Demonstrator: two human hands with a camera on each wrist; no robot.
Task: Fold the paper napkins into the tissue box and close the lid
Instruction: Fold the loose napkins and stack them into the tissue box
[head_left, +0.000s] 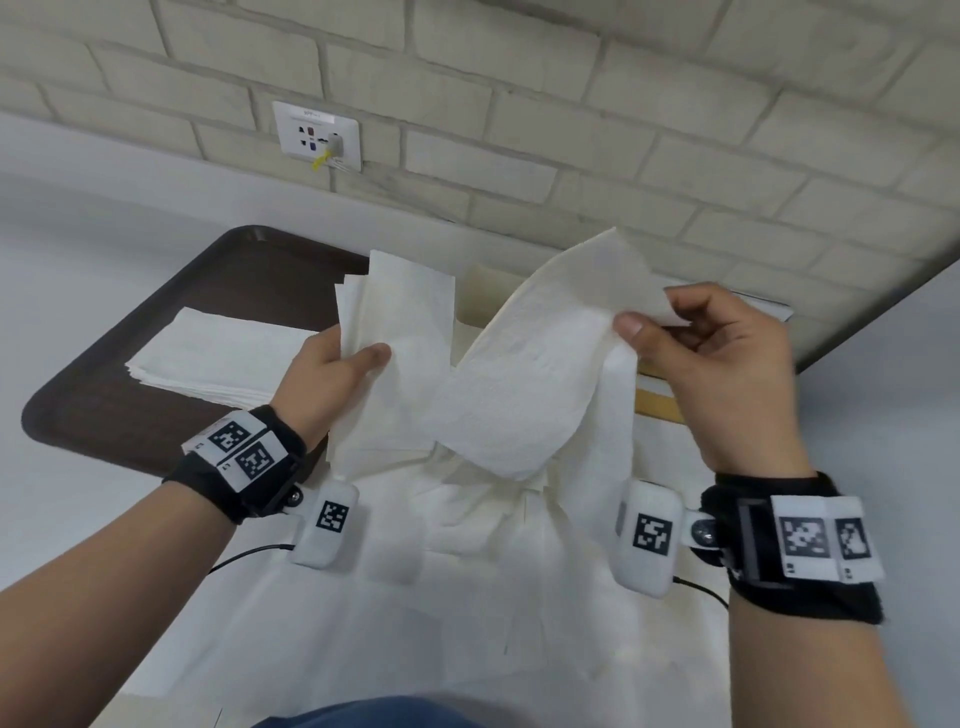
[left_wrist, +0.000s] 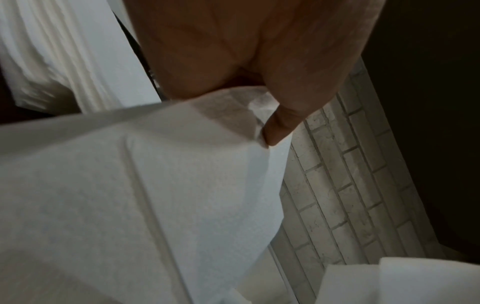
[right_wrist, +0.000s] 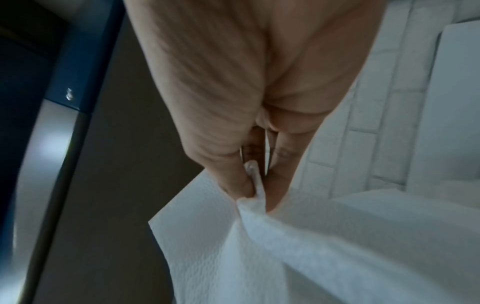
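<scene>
Being pinched between the left hand (head_left: 332, 374) and right hand (head_left: 722, 374), the thin napkins (head_left: 519, 374) are risking tearing if pulled apart.

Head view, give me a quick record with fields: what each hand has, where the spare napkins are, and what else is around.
left hand: left hand holds a bunch of paper napkins upright, thumb on the front
right hand: right hand has a pinch grip on the edge of one opened napkin
spare napkins: flat napkin stack on the brown tray
tissue box: mostly hidden behind the held napkins; lid state cannot be told
background: brick wall with a wall socket
</scene>
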